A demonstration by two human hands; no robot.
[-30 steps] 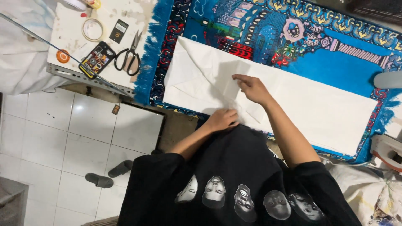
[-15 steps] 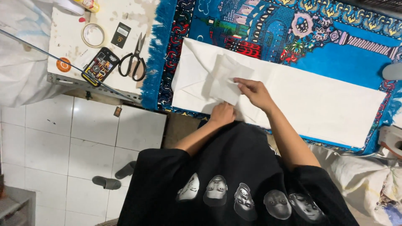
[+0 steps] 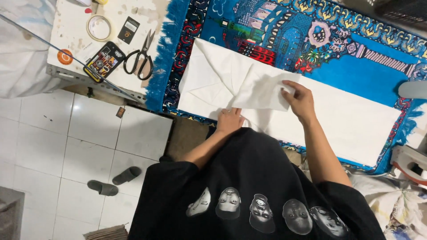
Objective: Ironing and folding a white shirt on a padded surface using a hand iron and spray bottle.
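Observation:
A long white cloth (image 3: 356, 120) lies flat on a blue patterned rug (image 3: 356, 71) with a fringed edge. My right hand (image 3: 299, 100) grips the corner of a flap of this cloth that is folded over toward the middle. My left hand (image 3: 229, 120) pinches the cloth down at its near edge, just below the fold. The cloth's left end shows diagonal creases. My black shirt with printed faces fills the bottom of the view.
Left of the rug, a white table (image 3: 71, 31) carries black scissors (image 3: 140, 58), a tape roll (image 3: 99, 27), a phone (image 3: 104, 61) and a small black card (image 3: 129, 30). Two grey slippers (image 3: 113, 182) lie on the tiled floor. A white and red appliance (image 3: 411, 164) sits at the right.
My right hand has pulled the cloth flap up and over toward the right. My left hand stayed at the near edge.

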